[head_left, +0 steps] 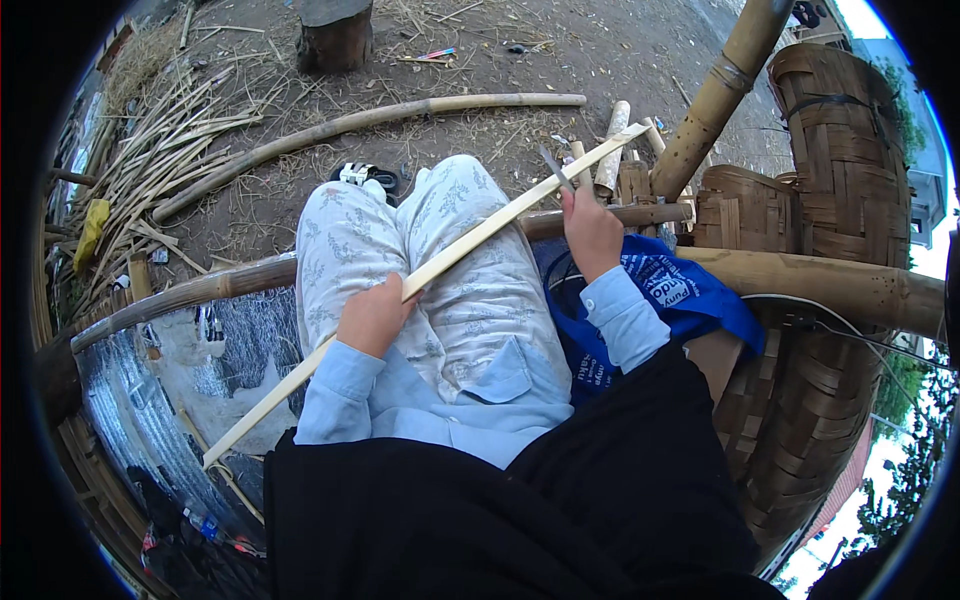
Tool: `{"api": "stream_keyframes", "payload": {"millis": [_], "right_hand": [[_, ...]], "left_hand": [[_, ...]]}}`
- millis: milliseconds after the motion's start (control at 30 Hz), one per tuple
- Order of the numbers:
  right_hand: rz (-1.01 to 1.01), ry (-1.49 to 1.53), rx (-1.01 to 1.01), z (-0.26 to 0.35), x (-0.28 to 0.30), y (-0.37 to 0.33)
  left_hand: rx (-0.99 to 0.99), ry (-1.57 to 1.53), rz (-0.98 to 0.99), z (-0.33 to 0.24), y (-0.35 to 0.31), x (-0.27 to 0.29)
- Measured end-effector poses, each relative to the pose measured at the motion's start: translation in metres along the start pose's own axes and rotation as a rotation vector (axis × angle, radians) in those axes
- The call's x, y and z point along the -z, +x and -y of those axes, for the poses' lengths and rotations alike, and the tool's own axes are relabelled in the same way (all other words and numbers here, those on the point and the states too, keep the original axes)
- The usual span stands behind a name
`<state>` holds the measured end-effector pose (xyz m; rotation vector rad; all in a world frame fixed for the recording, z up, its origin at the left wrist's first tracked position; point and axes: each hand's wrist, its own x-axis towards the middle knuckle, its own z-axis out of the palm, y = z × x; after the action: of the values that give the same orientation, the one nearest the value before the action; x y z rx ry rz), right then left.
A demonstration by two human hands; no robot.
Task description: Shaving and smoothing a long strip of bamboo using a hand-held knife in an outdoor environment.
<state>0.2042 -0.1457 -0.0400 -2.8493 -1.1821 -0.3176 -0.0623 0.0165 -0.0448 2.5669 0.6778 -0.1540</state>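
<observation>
A long pale bamboo strip (490, 229) runs slantwise across my lap, from low on the left to a tip beyond my right knee. My left hand (372, 316) is closed round it below its middle. Farther up the strip, my right hand (593, 232) is closed on a knife (553, 166). The grey blade shows beyond the strip's far edge, and the handle is mostly hidden in my fingers. Blade and strip overlap here; whether the edge cuts into it I cannot tell. Both forearms wear light blue sleeves above my patterned trousers (450, 290).
A blue bag (675, 290) lies by my right forearm, near woven bamboo baskets (835, 150). A thick bamboo pole (720, 90) slants up at the right. Ahead lie a curved pole (370, 118), scattered bamboo strips (190, 140) and a wooden stump (335, 40). Silvery sheeting (150, 390) covers the seat on my left.
</observation>
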Motion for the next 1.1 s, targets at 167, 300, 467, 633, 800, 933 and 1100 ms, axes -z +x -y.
{"api": "stream_keyframes", "payload": {"millis": [167, 300, 467, 633, 800, 933, 1100], "right_hand": [[0.064, 0.041, -0.086, -0.015, -0.008, 0.017], [0.158, 0.156, 0.043, -0.006, -0.005, 0.005], [-0.108, 0.250, -0.198, -0.031, -0.026, 0.024], [0.061, 0.217, 0.063, -0.011, -0.009, 0.002], [-0.063, 0.151, -0.066, -0.008, -0.012, 0.012], [0.030, 0.206, 0.140, 0.000, -0.011, -0.005], [0.009, 0.095, -0.177, -0.045, -0.007, 0.041]], "left_hand": [[0.016, -0.008, 0.012, 0.005, 0.002, -0.003], [0.008, -0.008, 0.006, 0.001, 0.005, 0.004], [-0.005, -0.040, 0.022, 0.004, 0.010, 0.002], [-0.026, -0.085, 0.008, 0.008, 0.005, -0.005], [-0.037, -0.086, 0.025, 0.008, 0.009, -0.009], [-0.014, -0.074, 0.002, 0.012, 0.006, -0.006], [-0.051, -0.021, -0.022, 0.018, 0.011, 0.003]]}}
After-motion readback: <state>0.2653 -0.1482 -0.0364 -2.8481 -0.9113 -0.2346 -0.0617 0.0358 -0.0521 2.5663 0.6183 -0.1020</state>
